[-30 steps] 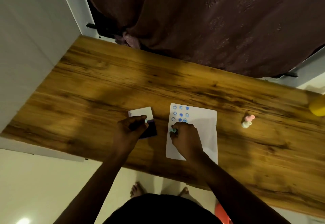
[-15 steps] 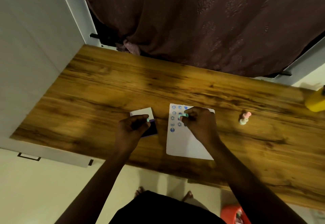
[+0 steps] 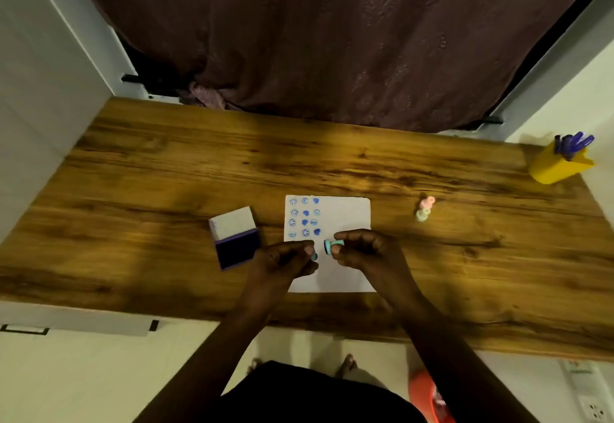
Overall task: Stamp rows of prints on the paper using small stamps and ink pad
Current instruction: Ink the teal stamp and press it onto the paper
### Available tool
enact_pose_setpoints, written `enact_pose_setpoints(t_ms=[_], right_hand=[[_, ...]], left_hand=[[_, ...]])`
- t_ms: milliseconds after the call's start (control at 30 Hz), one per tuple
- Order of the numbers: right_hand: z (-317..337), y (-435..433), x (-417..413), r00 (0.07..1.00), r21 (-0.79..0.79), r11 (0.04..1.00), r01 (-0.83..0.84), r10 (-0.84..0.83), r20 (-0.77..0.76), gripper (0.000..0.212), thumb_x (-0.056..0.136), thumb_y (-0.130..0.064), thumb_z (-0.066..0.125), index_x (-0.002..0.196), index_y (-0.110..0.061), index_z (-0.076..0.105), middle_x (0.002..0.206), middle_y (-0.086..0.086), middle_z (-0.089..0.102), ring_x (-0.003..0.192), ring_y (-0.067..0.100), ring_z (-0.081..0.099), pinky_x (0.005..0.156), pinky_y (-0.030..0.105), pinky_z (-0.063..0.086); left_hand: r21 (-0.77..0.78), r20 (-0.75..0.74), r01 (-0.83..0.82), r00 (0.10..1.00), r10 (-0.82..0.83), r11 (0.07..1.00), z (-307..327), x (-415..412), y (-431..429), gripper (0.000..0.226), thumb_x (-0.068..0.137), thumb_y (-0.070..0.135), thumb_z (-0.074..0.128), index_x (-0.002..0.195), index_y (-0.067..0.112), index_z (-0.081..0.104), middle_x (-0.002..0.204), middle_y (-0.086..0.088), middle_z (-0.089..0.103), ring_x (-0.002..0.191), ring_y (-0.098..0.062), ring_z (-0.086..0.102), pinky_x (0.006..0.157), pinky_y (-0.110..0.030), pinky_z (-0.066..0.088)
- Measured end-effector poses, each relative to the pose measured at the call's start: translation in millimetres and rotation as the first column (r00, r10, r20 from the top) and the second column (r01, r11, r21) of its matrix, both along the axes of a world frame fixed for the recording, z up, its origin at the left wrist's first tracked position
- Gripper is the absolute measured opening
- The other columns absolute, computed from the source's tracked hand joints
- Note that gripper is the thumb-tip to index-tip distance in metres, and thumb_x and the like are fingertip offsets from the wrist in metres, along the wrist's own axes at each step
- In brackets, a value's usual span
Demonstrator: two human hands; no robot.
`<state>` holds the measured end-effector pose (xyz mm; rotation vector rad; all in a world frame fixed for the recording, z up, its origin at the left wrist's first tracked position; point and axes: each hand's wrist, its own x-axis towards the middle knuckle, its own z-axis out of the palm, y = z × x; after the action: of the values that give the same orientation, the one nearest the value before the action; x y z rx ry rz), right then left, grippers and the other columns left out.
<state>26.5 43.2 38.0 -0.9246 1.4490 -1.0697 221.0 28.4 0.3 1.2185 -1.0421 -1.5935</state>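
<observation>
Wooden desk [image 3: 166,173] carries the paper [image 3: 345,216] near its front edge, with the open ink pad [image 3: 237,249] just left of it. Over the paper's near-left part, the right hand [image 3: 368,251] pinches a teal stamp [image 3: 329,247] lying sideways along that edge. Its face points toward the left hand [image 3: 282,263], which pinches a small bluish piece [image 3: 314,256] and is nearer the pad.

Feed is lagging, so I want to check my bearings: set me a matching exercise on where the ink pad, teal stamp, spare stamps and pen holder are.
Things: 1 ink pad; 2 teal stamp; 3 spare stamps; 4 pen holder.
Places: A far right corner of the table; B pinched in the right hand over the paper; C open, left of the paper; D on the table, right of the paper.
Pairs: 1-C, 2-B, 3-D, 4-A.
</observation>
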Motion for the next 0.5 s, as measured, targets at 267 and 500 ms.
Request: enact_pose_setpoints(t_ms=[267,500], right_hand=[[1.9,12.0,-29.4,0.998,-0.039,0.999,-0.034,0.032,-0.049,0.027,0.083,-0.003,0.08,0.109,-0.008,0.077,0.107,0.005,0.079,0.104,0.018,0.075,0.087,0.03,0.062],[4.7,17.4,-50.3,0.994,-0.07,0.994,-0.085,0.079,-0.074,0.027,0.084,-0.004,0.08,0.11,-0.005,0.078,0.105,0.004,0.08,0.099,0.016,0.076,0.086,0.027,0.062]], left_hand=[[0.013,-0.057,0.073,0.996,-0.072,0.997,14.5,-39.9,3.3,0.044,0.087,0.026,0.074,0.13,0.026,0.065,0.111,-0.004,0.08,0.094,-0.028,0.08,0.079,-0.036,0.065],[-0.035,-0.049,0.082,0.995,-0.084,0.996,19.0,-59.0,4.1,0.031,0.085,0.027,0.074,0.109,0.046,0.075,0.105,0.002,0.082,0.091,-0.027,0.08,0.076,-0.034,0.065]])
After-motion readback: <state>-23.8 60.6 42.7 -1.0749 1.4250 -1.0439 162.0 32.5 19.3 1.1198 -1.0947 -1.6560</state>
